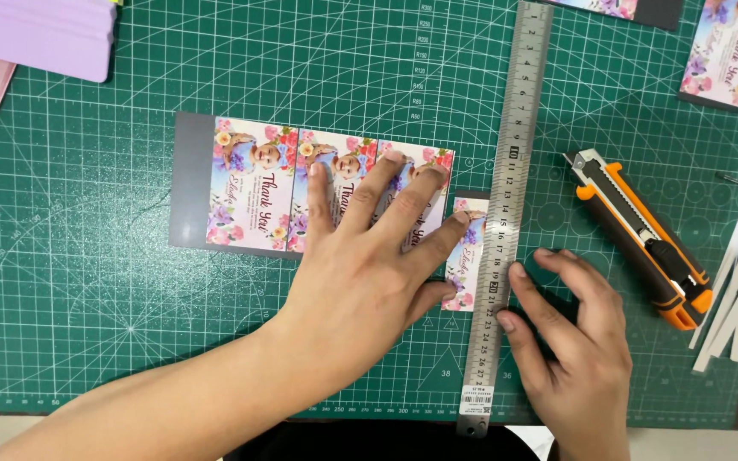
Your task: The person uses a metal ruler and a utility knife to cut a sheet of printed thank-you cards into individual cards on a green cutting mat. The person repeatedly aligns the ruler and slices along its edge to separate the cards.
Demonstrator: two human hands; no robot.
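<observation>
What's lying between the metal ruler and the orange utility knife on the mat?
In the head view only bare green cutting mat lies between the steel ruler and the orange utility knife. The right hand sits lower down, fingertips at the ruler's edge.

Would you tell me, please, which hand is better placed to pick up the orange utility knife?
Right hand: it lies nearer the utility knife; the left hand is pressing the printed sheet.

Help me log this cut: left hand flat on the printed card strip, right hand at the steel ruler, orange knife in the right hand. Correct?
Not quite. In the head view the orange knife lies on the green mat, untouched. The left hand presses the card strip; the right hand steadies the steel ruler.
</observation>
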